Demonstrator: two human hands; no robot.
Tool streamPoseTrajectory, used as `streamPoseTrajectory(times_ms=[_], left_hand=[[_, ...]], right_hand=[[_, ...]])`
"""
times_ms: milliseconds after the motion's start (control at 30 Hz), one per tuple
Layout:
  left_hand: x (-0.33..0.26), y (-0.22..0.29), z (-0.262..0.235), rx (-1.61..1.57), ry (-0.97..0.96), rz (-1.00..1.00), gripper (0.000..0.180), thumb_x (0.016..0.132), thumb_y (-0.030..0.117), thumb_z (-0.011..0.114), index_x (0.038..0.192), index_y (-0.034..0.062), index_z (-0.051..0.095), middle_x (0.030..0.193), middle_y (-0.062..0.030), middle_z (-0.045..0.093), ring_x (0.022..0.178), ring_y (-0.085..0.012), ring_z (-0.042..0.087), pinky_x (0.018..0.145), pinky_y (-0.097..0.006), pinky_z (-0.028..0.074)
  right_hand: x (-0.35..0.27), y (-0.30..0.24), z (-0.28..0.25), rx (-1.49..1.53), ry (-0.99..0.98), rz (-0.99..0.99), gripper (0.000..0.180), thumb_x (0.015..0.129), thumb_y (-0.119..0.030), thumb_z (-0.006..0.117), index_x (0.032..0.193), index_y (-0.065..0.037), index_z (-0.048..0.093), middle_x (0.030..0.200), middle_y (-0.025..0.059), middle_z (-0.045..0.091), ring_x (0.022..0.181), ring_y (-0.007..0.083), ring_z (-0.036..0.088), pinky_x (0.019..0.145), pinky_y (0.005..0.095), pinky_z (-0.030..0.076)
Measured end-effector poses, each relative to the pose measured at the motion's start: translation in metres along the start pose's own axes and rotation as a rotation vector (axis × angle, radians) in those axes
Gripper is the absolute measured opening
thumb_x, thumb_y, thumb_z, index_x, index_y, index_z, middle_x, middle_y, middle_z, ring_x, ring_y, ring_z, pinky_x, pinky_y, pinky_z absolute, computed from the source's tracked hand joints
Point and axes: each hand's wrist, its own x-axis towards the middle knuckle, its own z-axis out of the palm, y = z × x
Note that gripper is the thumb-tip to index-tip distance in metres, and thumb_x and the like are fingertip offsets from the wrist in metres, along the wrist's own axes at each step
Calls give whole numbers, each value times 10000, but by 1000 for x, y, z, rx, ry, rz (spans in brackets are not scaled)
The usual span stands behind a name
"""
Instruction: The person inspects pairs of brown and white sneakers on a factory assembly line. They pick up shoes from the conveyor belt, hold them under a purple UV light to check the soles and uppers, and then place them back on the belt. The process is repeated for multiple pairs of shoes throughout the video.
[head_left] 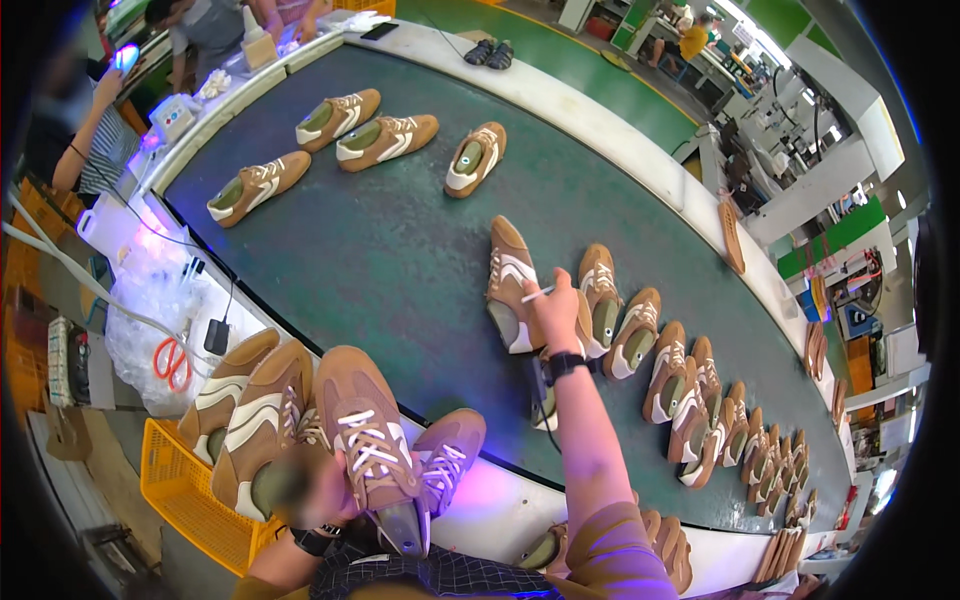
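My left hand [325, 488], partly blurred, grips a brown suede sneaker [368, 425] with white laces, its toe pointing up and its heel low in front of me. Beside it, a second sneaker [450, 455] looks purple under violet light. Over the dark green conveyor belt [380, 250], my right hand [560, 312] is closed on a thin white stick [537, 294]. This hand lies close against a brown and white sneaker [512, 280]; whether it touches that shoe, I cannot tell. Another sneaker [599, 285] lies just right of the hand.
Several sneakers [690, 410] trail along the belt's right side, with others [385, 140] at the far left. More shoes [265, 405] lean above a yellow crate [190, 505]. Red-handled scissors [172, 365] lie near plastic bags [150, 330]. Co-workers [200, 40] are at the far left.
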Motion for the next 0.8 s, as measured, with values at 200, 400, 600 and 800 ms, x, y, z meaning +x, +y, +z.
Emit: streamPoseTrajectory(times_ms=[200, 400, 600, 800], left_hand=[[-4, -10, -14, 17, 94, 22, 770, 760, 473, 633, 1304, 4, 356, 1249, -198, 474, 1147, -351, 469, 977, -489, 369], [1, -9, -9, 16, 47, -15, 669, 840, 440, 538, 1312, 7, 346, 1256, -157, 481, 1145, -287, 488, 1003, -438, 363], [-6, -1, 9, 84, -28, -16, 669, 846, 485, 509, 1305, 21, 357, 1240, -160, 494, 1122, -284, 508, 976, -432, 392], [-20, -14, 40, 149, -169, -142, 706, 812, 511, 528, 1296, 20, 372, 1220, -168, 505, 1080, -281, 536, 931, -424, 429]], right_hand=[[24, 26, 23, 581, -539, 305, 508, 681, -193, 753, 1072, 59, 548, 932, 130, 631, 815, 196, 619, 717, 297, 497], [-38, 15, 10, 1109, -551, 514, 371, 790, -132, 656, 1086, 49, 525, 1000, 117, 620, 862, 199, 620, 772, 298, 505], [-145, -8, -71, 1649, -542, 349, 550, 828, -235, 601, 1264, 27, 390, 1193, 152, 527, 1069, 235, 542, 947, 348, 426], [-263, -21, -176, 1807, -776, 679, 996, 700, -760, 429, 1355, -28, 269, 1306, 229, 382, 1131, 453, 440, 881, 568, 423]])
